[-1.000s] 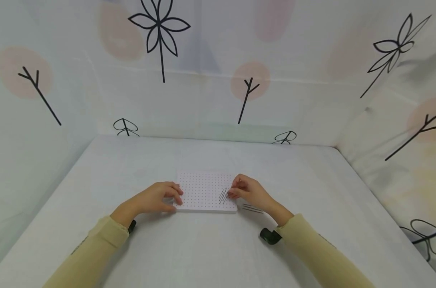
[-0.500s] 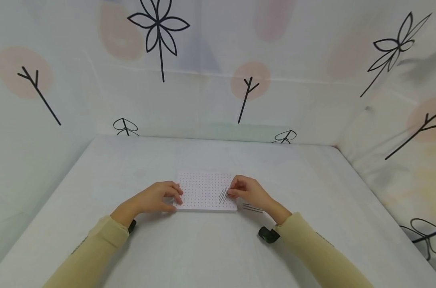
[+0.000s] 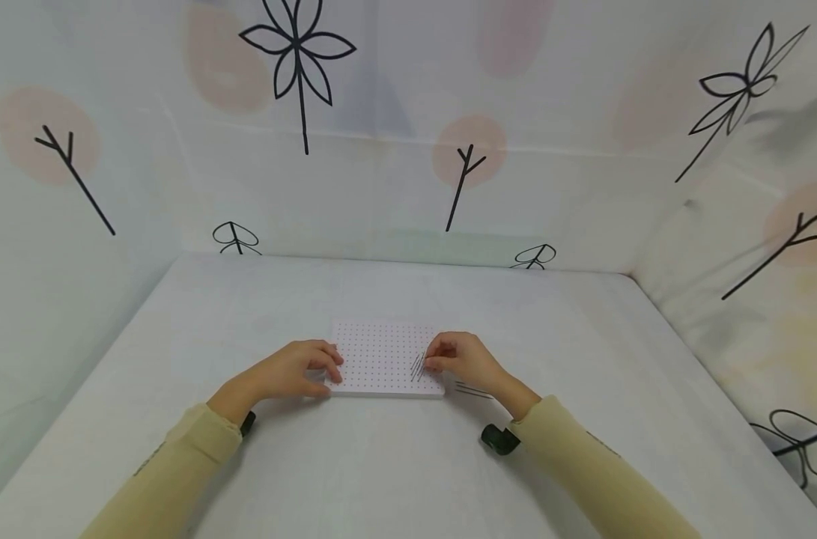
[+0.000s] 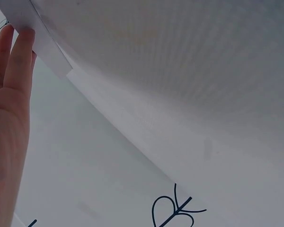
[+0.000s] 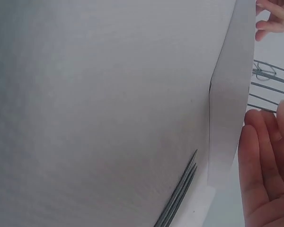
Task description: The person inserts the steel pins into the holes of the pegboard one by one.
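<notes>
A flat white board with a grid of small dots lies mid-table. My left hand grips its left edge, fingertips over the top and thumb at the near corner. Several thin grey rods stand tilted in the board's right part. My right hand pinches a rod at the right end of this row; in the right wrist view the fingertips meet a rod beside the board's edge. Just right of the board, several loose rods with pointed ends lie on the table.
A white cloth covers the table. Pale fabric walls with printed flowers and twigs enclose its back and sides. Dark wrist devices sit under both sleeves, the right one close over the cloth.
My right hand has shifted slightly left and toward me, staying at the end of the rod row. The left hand and the board have not moved.
</notes>
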`<state>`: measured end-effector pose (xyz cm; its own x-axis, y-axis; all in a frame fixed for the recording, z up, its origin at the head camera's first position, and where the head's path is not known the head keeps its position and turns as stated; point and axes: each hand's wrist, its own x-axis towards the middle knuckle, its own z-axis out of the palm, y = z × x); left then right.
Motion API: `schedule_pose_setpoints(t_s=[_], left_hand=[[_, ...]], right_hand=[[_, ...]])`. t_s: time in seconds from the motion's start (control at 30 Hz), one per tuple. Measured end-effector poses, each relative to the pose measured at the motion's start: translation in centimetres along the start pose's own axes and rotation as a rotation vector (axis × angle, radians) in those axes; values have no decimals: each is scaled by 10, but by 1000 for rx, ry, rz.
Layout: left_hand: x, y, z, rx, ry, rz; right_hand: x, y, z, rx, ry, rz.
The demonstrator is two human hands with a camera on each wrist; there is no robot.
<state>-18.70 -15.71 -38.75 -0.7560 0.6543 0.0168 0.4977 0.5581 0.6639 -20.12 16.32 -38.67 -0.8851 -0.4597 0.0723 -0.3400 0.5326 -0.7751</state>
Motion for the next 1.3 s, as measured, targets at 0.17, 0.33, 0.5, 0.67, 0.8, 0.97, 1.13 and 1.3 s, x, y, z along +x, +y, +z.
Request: schedule_pose_setpoints(t_s=[0.17, 0.33, 0.5, 0.67, 0.8, 0.97, 1.13, 1.3], left_hand=[[0, 1, 0, 8, 3, 12], [0, 2, -1, 23, 5, 17], [0, 3, -1, 30, 4, 16], [0, 3, 0, 33, 4, 10], [0, 3, 0, 36, 4, 5], [0, 2, 0, 30, 3, -2], [0, 1, 0, 27, 2, -1], [1, 1, 0, 25, 3, 6]], right_hand=[[-1, -1, 0, -8, 4, 36], [-4, -1, -3, -8, -3, 19], [-7, 2, -8, -23, -1, 2], [-11, 3, -12, -39, 5, -15], [-15, 3, -16, -40, 10, -20], [-20, 5, -20, -43, 13, -8], [-24, 11, -24, -56, 8, 4], [-28, 16, -26, -64, 5, 12]])
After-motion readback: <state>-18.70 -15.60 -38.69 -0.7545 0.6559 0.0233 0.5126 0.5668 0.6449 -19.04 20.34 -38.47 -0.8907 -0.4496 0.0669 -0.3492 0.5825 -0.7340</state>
